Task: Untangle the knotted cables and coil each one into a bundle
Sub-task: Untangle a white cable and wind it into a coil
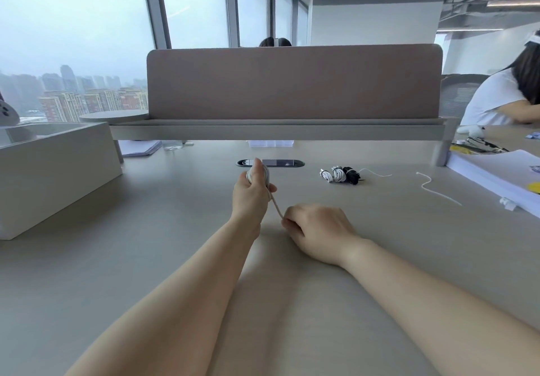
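Winding a white cable [265,176] at the middle of the desk [146,258].
Coil gripped in the curled left hand [251,194], thumb on top; tail pinched taut by the right hand [318,229], nearer and just right. Light, soft, probably springy: best clamped across the loops. Tied bundles [340,174] lying far right.

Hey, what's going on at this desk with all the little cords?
A person is coiling a white cable by hand. The left hand grips the wound part above the desk, while the right hand pinches the loose stretch running down from it. Further right lie three finished bundles: two white bundles and one black bundle. Loose white strands lie beyond them.
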Demonstrator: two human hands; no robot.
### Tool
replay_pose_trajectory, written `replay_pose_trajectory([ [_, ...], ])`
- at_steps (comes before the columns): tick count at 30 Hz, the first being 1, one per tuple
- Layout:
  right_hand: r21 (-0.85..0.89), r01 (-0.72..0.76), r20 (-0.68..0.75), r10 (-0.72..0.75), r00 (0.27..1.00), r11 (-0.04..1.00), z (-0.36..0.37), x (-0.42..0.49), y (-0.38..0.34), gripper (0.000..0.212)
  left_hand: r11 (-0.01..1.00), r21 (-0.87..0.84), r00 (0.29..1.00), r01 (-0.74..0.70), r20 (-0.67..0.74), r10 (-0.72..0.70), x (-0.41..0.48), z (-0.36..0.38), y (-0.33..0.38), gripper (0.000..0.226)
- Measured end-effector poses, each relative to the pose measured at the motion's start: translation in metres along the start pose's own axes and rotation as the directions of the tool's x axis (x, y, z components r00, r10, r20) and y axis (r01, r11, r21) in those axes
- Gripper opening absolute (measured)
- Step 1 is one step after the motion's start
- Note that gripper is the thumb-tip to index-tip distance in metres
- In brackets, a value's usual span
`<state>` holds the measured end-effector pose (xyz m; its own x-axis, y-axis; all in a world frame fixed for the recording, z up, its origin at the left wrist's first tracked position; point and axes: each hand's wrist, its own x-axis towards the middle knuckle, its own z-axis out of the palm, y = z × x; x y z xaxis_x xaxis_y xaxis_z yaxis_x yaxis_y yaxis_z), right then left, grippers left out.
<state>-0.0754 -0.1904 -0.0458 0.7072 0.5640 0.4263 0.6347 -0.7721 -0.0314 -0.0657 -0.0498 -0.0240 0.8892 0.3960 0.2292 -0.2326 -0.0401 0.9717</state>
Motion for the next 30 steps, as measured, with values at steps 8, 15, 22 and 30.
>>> replay_pose_trajectory([
  [8, 0.089, 0.147, -0.353, -0.107, 0.929, 0.985, 0.004, -0.004, 0.002, 0.029, 0.988, 0.154, 0.988, -0.023, 0.152, -0.001, 0.005, -0.010, -0.007, 0.041],
  [15, 0.358, -0.100, -0.403, 0.250, 0.880, 0.928, 0.002, 0.001, 0.018, 0.028, 0.932, 0.326, 0.908, -0.160, 0.419, 0.010, -0.008, 0.001, -0.008, 0.033],
  [22, 0.599, -0.161, -0.302, 0.407, 0.862, 0.785, 0.000, 0.003, 0.021, 0.027, 0.949, 0.294, 0.878, -0.117, 0.477, -0.040, -0.014, 0.005, -0.004, 0.046],
  [30, 0.757, -0.079, -0.280, 0.431, 0.858, 0.649, 0.002, 0.007, 0.024, 0.018, 0.931, 0.329, 0.828, -0.155, 0.557, -0.060, -0.017, 0.003, -0.001, 0.048],
])
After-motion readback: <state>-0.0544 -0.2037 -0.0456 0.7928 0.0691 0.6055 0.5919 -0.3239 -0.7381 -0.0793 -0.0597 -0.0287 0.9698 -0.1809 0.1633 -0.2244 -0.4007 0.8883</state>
